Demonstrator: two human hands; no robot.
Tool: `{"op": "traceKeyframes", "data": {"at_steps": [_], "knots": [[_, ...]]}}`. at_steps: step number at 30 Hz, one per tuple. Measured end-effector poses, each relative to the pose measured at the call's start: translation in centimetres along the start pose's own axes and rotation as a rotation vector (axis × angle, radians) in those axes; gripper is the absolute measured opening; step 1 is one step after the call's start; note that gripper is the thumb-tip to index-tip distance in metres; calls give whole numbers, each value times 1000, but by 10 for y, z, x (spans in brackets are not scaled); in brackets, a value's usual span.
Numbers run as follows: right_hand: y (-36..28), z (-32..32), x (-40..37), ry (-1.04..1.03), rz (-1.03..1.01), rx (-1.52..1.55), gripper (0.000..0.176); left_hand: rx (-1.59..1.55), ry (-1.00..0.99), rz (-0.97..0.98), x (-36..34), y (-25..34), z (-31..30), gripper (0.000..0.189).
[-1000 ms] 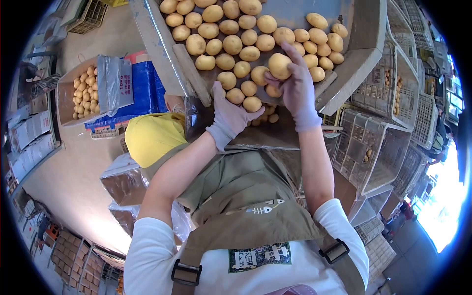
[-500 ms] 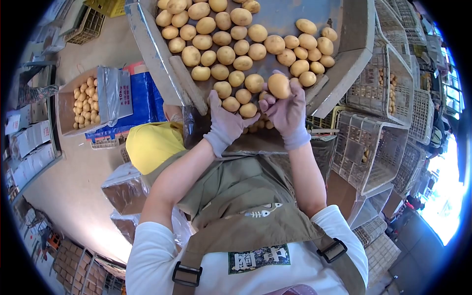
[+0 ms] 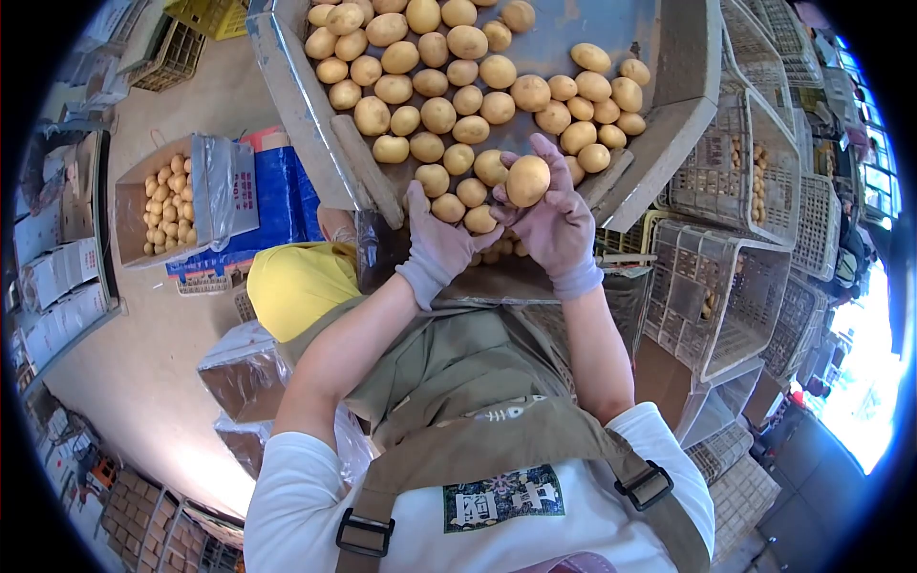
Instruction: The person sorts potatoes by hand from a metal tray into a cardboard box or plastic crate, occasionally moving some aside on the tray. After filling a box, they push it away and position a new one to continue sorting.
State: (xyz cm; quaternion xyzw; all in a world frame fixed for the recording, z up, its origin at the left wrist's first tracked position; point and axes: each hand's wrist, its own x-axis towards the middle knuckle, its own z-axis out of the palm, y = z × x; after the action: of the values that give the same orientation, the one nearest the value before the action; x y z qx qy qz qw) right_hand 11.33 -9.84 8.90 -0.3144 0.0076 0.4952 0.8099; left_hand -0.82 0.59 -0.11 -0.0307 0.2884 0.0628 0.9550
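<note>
One potato (image 3: 528,181) sits in the right hand's (image 3: 559,229) grip over the counter's (image 3: 690,113) near edge; the left hand (image 3: 437,246), thumb spread open, borders loose potatoes (image 3: 447,207). Apparently a picking-out step; shifting the held one calls for steady fingers.

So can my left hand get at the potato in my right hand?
Probably yes: the left hand is close by, and the potato sits up at the right hand's fingers, its near side uncovered, with nothing tall between.
</note>
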Motion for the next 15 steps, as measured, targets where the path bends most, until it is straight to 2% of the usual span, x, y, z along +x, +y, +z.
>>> {"op": "traceKeyframes", "data": {"at_steps": [4,7,8,11,12,15], "knots": [[11,-20,1,-65,-64,-143,43,-36,-14,-31,-2,1,-3,91],[4,-37,11,-426,175,289,45,-64,5,-63,-5,5,3,90],[2,-32,9,-373,164,301,50,-74,15,-74,-7,5,6,90],[0,-13,2,-121,84,355,51,41,-33,-16,-7,5,9,93],[1,-14,-1,-129,47,327,51,-116,-118,-90,-8,8,3,81],[-9,-1,-16,-83,-57,187,54,1006,-73,522,-10,-2,4,80]]}}
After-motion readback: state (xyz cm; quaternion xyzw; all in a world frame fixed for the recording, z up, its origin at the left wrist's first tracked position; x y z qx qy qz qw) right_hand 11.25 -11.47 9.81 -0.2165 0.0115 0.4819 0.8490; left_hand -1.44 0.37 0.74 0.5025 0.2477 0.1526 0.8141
